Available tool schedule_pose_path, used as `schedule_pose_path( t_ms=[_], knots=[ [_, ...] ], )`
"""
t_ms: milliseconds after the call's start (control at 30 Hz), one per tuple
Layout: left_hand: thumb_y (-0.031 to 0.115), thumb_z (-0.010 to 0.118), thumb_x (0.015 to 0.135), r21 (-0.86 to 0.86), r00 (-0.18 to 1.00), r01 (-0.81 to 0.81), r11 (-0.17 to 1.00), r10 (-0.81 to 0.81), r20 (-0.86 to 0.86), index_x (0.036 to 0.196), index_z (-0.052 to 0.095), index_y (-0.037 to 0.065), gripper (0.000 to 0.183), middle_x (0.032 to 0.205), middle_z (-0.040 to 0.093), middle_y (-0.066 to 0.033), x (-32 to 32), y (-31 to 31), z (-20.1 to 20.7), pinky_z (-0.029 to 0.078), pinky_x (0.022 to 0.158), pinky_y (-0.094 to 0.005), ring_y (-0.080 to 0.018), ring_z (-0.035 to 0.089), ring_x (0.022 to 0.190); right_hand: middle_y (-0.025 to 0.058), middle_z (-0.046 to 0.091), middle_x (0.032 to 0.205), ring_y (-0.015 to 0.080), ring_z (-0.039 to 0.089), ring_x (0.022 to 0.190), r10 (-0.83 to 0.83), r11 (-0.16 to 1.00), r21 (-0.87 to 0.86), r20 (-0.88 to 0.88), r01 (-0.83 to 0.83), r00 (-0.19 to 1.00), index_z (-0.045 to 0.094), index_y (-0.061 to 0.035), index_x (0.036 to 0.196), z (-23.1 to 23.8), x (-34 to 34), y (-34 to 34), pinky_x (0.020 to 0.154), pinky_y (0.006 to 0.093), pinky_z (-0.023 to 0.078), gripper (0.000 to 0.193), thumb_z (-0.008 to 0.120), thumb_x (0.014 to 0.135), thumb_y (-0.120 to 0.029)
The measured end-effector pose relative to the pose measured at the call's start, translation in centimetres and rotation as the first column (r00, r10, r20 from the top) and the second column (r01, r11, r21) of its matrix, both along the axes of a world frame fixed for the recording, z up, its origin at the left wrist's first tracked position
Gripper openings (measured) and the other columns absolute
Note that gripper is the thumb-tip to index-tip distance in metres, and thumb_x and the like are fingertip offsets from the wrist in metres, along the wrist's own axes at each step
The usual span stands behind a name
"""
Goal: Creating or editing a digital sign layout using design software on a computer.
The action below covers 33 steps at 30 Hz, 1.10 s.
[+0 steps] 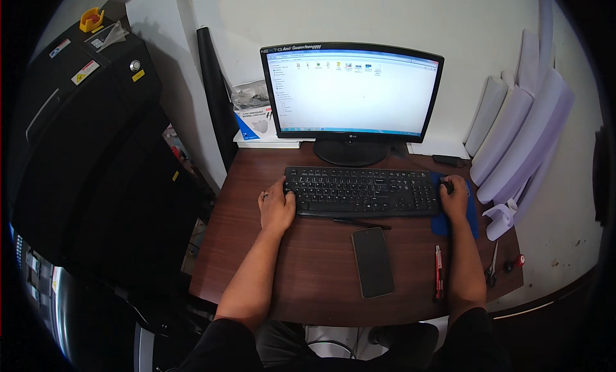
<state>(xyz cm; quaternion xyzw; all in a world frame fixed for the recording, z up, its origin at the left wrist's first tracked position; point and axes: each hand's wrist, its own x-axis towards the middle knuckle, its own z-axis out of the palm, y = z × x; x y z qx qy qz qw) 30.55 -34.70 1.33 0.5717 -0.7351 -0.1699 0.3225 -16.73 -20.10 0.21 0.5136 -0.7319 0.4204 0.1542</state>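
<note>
My left hand [277,208] rests at the left end of a black keyboard [366,192], its fingers apart, the index finger and thumb touching the keyboard's edge. At the keyboard's right end, my right hand [456,195] is closed over a dark computer mouse [446,186], which is mostly hidden under the fingers. Beneath it lies a blue mouse pad [440,226]. Behind the keyboard stands a black monitor [353,93], its screen showing a file window with a row of small icons.
In front of the keyboard lie a dark phone [373,263], a black pen [361,224] and a red pen [438,272]. Scissors [492,269] lie beside my right forearm. White paper rolls [520,134] lean at the right wall; a large black machine [96,160] stands left of the brown desk [308,269].
</note>
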Motion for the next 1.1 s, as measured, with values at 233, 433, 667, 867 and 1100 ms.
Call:
schedule_pose_path(
  t_ms=[233,433,667,867,1100],
  knots=[
    [0.048,0.051,0.101,-0.026,0.999,-0.004,1.000,0.005,0.052,0.143,0.050,0.009,0.058,0.140,0.058,-0.0180,-0.31,0.11,0.26,0.021,0.120,-0.0519,-0.0346,0.049,0.136,0.0156,0.064,0.108,0.0344,0.063,0.104,0.004,0.999,-0.045,-0.009,-0.004,1.000,0.065,-0.0029,0.100,-0.15,-0.12,-0.19,0.094,0.0397,0.049,0.022,0.075,0.080,-0.007],
    [0.049,0.050,0.101,-0.038,0.997,-0.008,0.999,0.010,0.070,0.143,0.051,0.008,0.058,0.140,0.058,-0.0178,-0.39,0.04,0.21,0.022,0.120,-0.0521,-0.0355,0.049,0.136,0.0159,0.064,0.108,0.0337,0.064,0.103,0.006,1.000,-0.030,-0.006,-0.006,1.000,0.065,-0.0028,0.100,0.06,-0.12,-0.17,0.093,0.0400,0.050,0.023,0.075,0.080,-0.006],
    [0.051,0.048,0.101,-0.043,0.997,-0.008,0.999,0.011,0.076,0.142,0.052,0.008,0.059,0.140,0.058,-0.0176,-0.29,0.12,0.11,0.022,0.120,-0.0526,-0.0356,0.049,0.136,0.0162,0.064,0.109,0.0352,0.063,0.105,0.042,0.999,-0.007,0.019,-0.042,0.999,0.065,-0.0020,0.100,0.24,0.33,-0.08,0.093,0.0411,0.050,0.021,0.073,0.080,-0.004],
    [0.051,0.049,0.101,-0.047,0.997,0.002,0.999,0.001,0.074,0.142,0.051,0.008,0.059,0.140,0.058,-0.0177,-0.47,0.20,0.29,0.022,0.120,-0.0527,-0.0354,0.048,0.136,0.0164,0.063,0.110,0.0358,0.063,0.105,0.050,0.999,0.008,0.001,-0.050,0.999,0.065,-0.0023,0.101,-0.11,-0.33,-0.08,0.093,0.0415,0.050,0.023,0.072,0.079,-0.004],
    [0.050,0.050,0.101,-0.062,0.996,-0.004,0.998,0.009,0.084,0.142,0.052,0.008,0.059,0.141,0.057,-0.0175,-0.27,0.11,0.01,0.023,0.120,-0.0533,-0.0359,0.048,0.136,0.0166,0.064,0.110,0.0365,0.063,0.106,0.045,0.998,-0.049,0.008,-0.045,0.999,0.065,-0.0029,0.102,0.23,0.15,-0.08,0.093,0.0421,0.050,0.024,0.071,0.079,-0.004]
  ],
)
